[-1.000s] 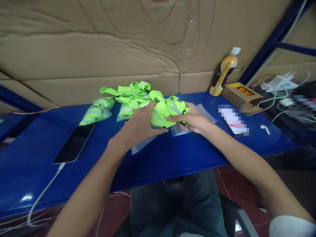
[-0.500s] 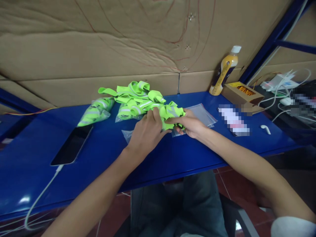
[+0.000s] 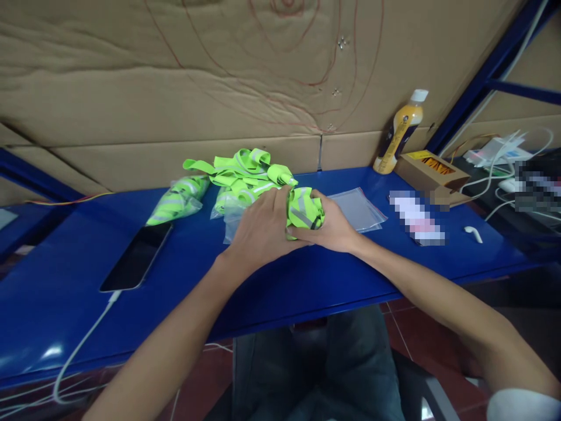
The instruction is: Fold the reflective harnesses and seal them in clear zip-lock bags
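Left hand (image 3: 263,225) and right hand (image 3: 331,225) pressed together around a bunched neon-green reflective strap (image 3: 303,209) low over the blue table (image 3: 307,280), fingertips hidden by fabric, clear bags (image 3: 357,207) partly covered just behind, loose strap pile (image 3: 245,172) beyond, bottle (image 3: 398,133) by cardboard.

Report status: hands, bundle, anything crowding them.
Left hand and right hand both clamped on green strap bundle. Bundle bunched over blue table. Clear bags and strap pile alongside.

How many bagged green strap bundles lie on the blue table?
2 seem bagged: one bundle by the phone, another under the loose pile. More may hide behind the hands.
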Demonstrator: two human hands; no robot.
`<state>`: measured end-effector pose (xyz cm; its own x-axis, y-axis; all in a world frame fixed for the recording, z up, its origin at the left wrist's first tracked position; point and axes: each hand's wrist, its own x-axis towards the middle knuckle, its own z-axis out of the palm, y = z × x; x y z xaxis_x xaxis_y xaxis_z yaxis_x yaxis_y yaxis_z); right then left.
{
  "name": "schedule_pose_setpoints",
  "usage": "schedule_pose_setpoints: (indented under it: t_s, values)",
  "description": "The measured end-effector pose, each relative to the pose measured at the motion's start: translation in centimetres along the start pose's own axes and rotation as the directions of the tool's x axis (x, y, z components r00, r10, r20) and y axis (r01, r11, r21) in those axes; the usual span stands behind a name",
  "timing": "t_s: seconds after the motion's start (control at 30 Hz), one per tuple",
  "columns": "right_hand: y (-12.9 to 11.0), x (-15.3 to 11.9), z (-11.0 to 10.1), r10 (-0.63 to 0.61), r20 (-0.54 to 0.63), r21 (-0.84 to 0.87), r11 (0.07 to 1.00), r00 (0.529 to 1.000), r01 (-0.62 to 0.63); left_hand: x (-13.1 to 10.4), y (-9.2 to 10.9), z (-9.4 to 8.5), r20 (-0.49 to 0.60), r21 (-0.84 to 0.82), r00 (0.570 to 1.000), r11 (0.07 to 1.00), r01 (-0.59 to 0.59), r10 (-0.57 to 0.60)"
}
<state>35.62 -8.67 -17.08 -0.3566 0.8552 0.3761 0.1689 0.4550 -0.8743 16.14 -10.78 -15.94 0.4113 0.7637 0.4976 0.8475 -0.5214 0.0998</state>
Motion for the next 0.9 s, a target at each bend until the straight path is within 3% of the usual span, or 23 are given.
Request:
schedule_pose_setpoints:
  t_s: [0.07,0.17,0.33,0.5,0.67,0.83,0.9]
  values:
    - [-0.2,0.1,-0.5,0.005,0.115,0.093,0.996,0.993,-0.015,-0.1,0.1,0.1,-0.027,-0.014,1.000,1.000,0.010,-0.011]
    - [-0.4,0.1,-0.5,0.096,0.209,0.236,0.961,0.973,-0.145,-0.2,0.1,0.0,-0.064,-0.026,0.998,1.000,0.013,-0.014]
    - [-0.7,0.1,0.2,0.240,0.090,0.374,0.891,0.967,-0.256,0.1,-0.5,-1.0,-0.007,-0.012,0.994,0.994,-0.111,0.111]
    - [-1.4,0.3,-0.5,0.203,0.116,0.404,0.885,0.972,-0.233,0.2,-0.8,-1.4,-0.024,0.097,1.000,0.995,0.017,-0.015]
    - [-1.4,0.2,-0.9,0.241,0.243,0.398,0.859,0.940,-0.323,0.0,-0.5,-0.9,0.032,0.048,0.997,0.997,-0.065,0.064]
    - [-0.3,-0.2,1.0,0.273,0.139,0.401,0.863,0.952,-0.306,-0.3,0.7,0.4,0.025,0.245,0.991,0.961,-0.131,0.129]
    - [0.2,-0.3,1.5,0.284,0.153,0.374,0.870,0.947,-0.321,-0.3,1.1,0.9,0.048,0.278,0.988,0.948,-0.156,0.148]
